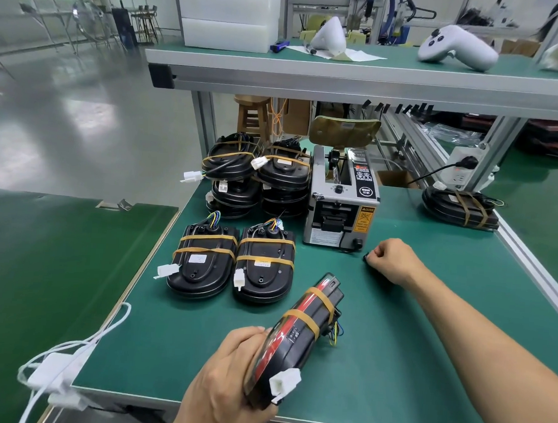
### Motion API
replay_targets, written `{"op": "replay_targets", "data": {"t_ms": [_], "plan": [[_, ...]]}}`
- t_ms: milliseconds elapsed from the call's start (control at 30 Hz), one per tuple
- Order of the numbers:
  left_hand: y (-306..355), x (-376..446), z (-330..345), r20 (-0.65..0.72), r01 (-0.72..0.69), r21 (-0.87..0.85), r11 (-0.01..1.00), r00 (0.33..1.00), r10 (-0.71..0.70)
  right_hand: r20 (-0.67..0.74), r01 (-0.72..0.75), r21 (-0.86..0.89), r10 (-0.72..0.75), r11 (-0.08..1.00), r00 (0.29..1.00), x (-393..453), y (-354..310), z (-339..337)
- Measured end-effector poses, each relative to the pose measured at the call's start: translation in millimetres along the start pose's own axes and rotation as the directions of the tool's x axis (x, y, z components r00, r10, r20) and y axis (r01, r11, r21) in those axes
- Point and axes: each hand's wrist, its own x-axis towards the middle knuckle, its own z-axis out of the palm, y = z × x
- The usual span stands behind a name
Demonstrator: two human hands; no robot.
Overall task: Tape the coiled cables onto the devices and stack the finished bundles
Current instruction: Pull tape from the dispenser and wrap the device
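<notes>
We work at a green-matted workbench (392,365), and the largest thing on it is the grey automatic tape dispenser (340,208), set at the middle rear where either hand can reach it. To its left stand two stacks of finished black oval device bundles (257,177), pushed to the far edge, we judge, to keep the working area free. In front of them two single taped bundles (232,264) lie flat side by side with their amber tape bands up, probably the base of the next stacks. One more taped bundle (461,206) sits apart at the far right.

Our left hand (224,381) grips the black and red device with two tape bands (293,336), held tilted on edge above the near part of the mat; its white connector (285,383) hangs toward us. It looks finished and ready for stacking.

Our right hand (392,259) reaches forward, forearm outstretched, knuckles up, fingers curled, pinching a small dark object (366,257) just beside the dispenser's front; we cannot tell what it is.
</notes>
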Motion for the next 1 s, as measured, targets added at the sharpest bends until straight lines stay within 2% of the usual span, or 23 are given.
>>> {"op": "replay_targets", "data": {"t_ms": [133, 267, 533, 733, 867, 1000], "plan": [[1, 1, 1, -0.001, -0.005, 0.003, 1.000, 1.000, 0.005, -0.027, -0.041, -0.101, 0.038, 0.994, 0.999, 1, -15, 3], [-1, 0, 1, -0.002, -0.015, 0.005, 1.000, 1.000, 0.015, -0.062, -0.064, -0.095, 0.058, 0.993, 0.996, 1, -13, 6], [2, 2, 1, -0.024, -0.015, 0.012, 1.000, 1.000, 0.015, -0.087, -0.016, 0.164, 0.031, 0.986, 0.996, -2, 6, 4], [1, 1, 1, -0.035, -0.014, 0.014, 1.000, 0.999, 0.014, -0.176, 0.070, 0.430, 0.007, 0.900, 0.984, -16, 22, 4], [0, 0, 3, -0.035, -0.008, 0.012, 1.000, 0.999, 0.009, -0.266, 0.115, 0.476, 0.018, 0.872, 0.964, -32, 16, 3], [0, 1, 2, -0.017, -0.008, -0.002, 1.000, 1.000, 0.008, -0.354, 0.236, 0.511, -0.048, 0.827, 0.934, -53, -16, 11]]}}
